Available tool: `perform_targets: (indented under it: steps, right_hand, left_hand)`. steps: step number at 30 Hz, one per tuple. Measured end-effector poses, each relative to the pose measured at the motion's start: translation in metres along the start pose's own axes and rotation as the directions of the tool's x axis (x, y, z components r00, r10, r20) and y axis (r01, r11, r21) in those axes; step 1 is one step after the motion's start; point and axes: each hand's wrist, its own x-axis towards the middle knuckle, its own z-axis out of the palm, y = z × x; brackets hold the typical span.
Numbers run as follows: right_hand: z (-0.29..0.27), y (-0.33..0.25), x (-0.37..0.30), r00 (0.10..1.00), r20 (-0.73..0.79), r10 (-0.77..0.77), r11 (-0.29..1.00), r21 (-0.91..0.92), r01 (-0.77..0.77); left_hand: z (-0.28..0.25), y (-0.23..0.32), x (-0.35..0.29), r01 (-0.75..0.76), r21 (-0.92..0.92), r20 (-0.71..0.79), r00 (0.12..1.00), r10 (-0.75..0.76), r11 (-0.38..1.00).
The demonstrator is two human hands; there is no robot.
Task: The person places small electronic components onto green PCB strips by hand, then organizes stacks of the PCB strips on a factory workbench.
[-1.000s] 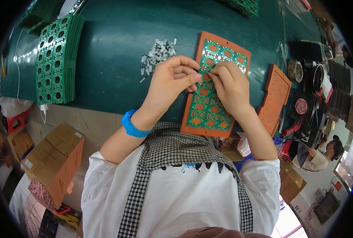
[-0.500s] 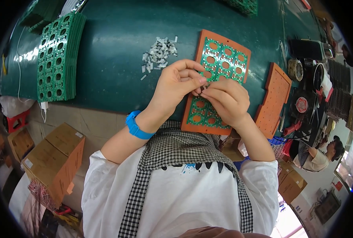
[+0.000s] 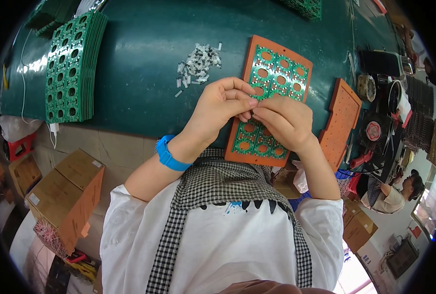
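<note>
My left hand [image 3: 223,104] and my right hand [image 3: 287,121] meet fingertip to fingertip over a green circuit board panel [image 3: 281,79] with rows of oval holes. Both are pinched closed; whatever lies between the fingertips is too small and too covered to make out. Under the panel lies an orange-brown fixture plate [image 3: 249,53], its rim showing around the board. My fingers and palms hide the panel's middle. To the left of the plate, a loose pile of small clear-and-black parts [image 3: 200,62] is spread on the green table [image 3: 144,63].
A tall stack of green circuit panels [image 3: 73,71] stands at the table's left. A second orange-brown plate [image 3: 342,122] lies to the right, beside a tape roll [image 3: 365,87] and a phone-like black device [image 3: 380,62]. Cardboard boxes [image 3: 63,188] sit on the floor. Another person [image 3: 391,193] is at far right.
My fingertips have drawn closer together, and the small thin piece seen between them before is now covered. The board and plate appear slightly shifted right in view.
</note>
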Motion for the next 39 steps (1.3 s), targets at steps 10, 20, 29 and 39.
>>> perform_targets:
  steps: [10, 20, 29, 39]
  right_hand:
    - [0.002, -0.004, -0.001, 0.871, 0.126, 0.474, 0.877, 0.027, -0.481]
    - [0.006, -0.002, -0.002, 0.886, 0.125, 0.447, 0.891, 0.025, -0.453]
    - [0.017, -0.009, -0.016, 0.945, 0.019, 0.326, 0.931, -0.183, -0.317]
    - [0.009, -0.024, -0.009, 0.994, -0.088, 0.064, 0.969, -0.232, -0.083]
  left_hand:
    - [-0.006, 0.005, 0.001, -0.276, 0.226, -0.077, 0.951, 0.3, 0.934]
    - [-0.012, 0.005, 0.001, -0.232, 0.176, -0.084, 0.965, 0.249, 0.957]
    - [-0.011, 0.005, -0.006, -0.173, 0.127, -0.077, 0.98, 0.184, 0.977]
    - [-0.006, -0.002, -0.014, -0.06, 0.094, 0.006, 0.998, 0.059, 0.994]
